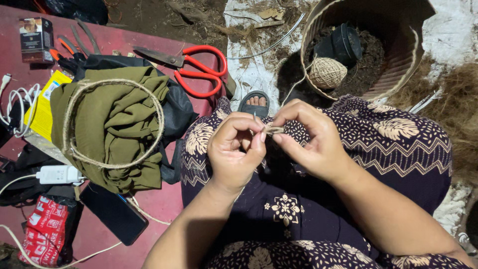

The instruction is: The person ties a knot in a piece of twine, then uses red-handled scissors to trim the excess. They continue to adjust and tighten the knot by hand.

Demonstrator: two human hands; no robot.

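While twine is pinched: work is judged early.
Left hand (233,154): fingers clamped on twine end (273,130), over the lap.
Right hand (311,139): fingers clamped likewise.
Twine ball (327,72): largely wound, in basket (398,74).
Rope hoop (113,124): untouched, surface's left edge.

A makeshift craft spot on bare earth. Red-handled steel scissors (196,69) lie on a red mat (159,204) (phone and chargers alongside). A woven basket (398,74) holds soil and a twine ball (327,72).
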